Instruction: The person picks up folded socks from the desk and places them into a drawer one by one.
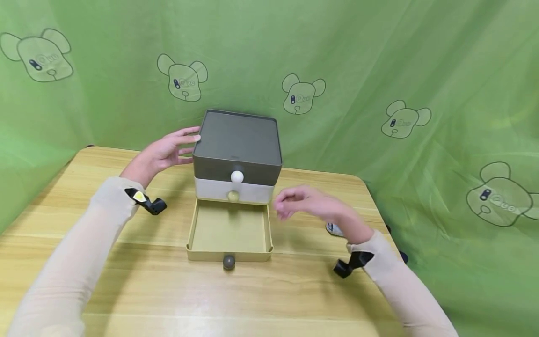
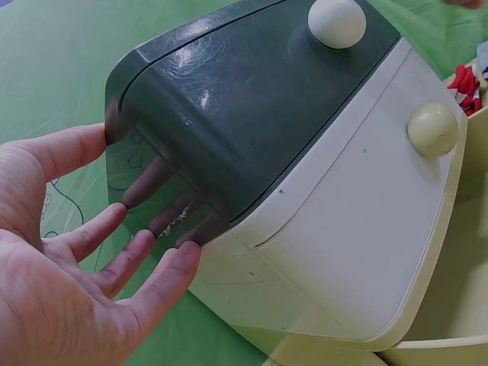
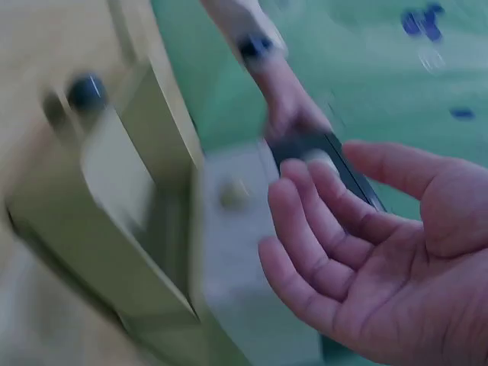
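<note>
A small stacked drawer unit stands on the table, with a dark grey top drawer (image 1: 214, 167), a white middle drawer (image 1: 257, 193) and a pulled-out beige bottom drawer (image 1: 229, 229). The top has a white knob (image 2: 337, 21), the middle a cream knob (image 2: 432, 130) and the bottom a dark knob (image 1: 229, 262). My left hand (image 1: 166, 149) touches the unit's left side with spread fingertips (image 2: 187, 255). Just right of the unit, my right hand (image 1: 305, 202) hovers with loosely bent fingers and holds nothing. In the blurred right wrist view, that hand (image 3: 381, 259) partly covers the unit.
A small flat object (image 1: 334, 229) lies on the wooden table (image 1: 168, 290), partly hidden by my right forearm. Something red (image 2: 463, 88) shows at the left wrist view's right edge; its kind is unclear. A green curtain (image 1: 244, 56) hangs behind the table.
</note>
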### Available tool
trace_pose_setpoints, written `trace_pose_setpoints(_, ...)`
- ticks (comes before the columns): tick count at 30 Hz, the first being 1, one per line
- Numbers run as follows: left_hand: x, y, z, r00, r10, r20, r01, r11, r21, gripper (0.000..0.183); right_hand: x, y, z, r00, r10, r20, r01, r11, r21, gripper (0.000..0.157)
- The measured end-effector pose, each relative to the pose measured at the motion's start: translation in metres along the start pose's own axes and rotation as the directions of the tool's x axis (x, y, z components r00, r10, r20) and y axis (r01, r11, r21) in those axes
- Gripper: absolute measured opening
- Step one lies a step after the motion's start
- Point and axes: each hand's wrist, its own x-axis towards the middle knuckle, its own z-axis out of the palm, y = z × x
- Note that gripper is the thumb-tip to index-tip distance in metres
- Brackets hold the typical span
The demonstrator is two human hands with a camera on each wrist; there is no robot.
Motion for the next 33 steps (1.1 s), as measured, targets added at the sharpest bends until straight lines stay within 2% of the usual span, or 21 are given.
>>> trace_pose_setpoints(3,0.0,0.0,-0.001,1.0,0.003,-0.001,-0.003,1.0,-0.002,0.07,-0.004,0.01,-0.028,0.987,0.023,-0.16,-0.029,0.999,-0.041,0.025)
trace_pose_setpoints(6,0.0,0.0,-0.002,1.0,0.004,-0.001,-0.004,1.0,-0.002,0.071,-0.006,0.025,-0.051,0.952,0.045,-0.304,-0.083,0.99,-0.113,0.023)
trace_pose_setpoints(10,0.0,-0.001,-0.002,1.0,0.001,0.003,-0.001,1.0,-0.003,0.072,-0.007,0.047,-0.072,0.91,0.064,-0.41,-0.169,0.96,-0.225,0.023)
trace_pose_setpoints(16,0.0,-0.002,-0.002,1.0,-0.002,0.001,0.002,1.0,-0.004,0.072,-0.006,0.084,-0.088,0.884,0.109,-0.455,-0.271,0.913,-0.306,0.028)
trace_pose_setpoints(21,0.0,-0.003,-0.002,1.0,-0.002,0.001,0.002,1.0,-0.008,0.072,-0.005,0.11,-0.096,0.871,0.174,-0.459,-0.339,0.89,-0.306,0.039)
trace_pose_setpoints(28,0.0,-0.002,0.0,1.0,-0.006,0.002,0.006,1.0,-0.007,0.072,-0.003,0.128,-0.098,0.863,0.279,-0.421,-0.429,0.845,-0.319,0.053)
trace_pose_setpoints(33,0.0,-0.001,0.001,1.0,-0.005,0.003,0.005,1.0,0.003,0.071,0.002,0.134,-0.094,0.845,0.322,-0.426,-0.481,0.806,-0.346,0.055)
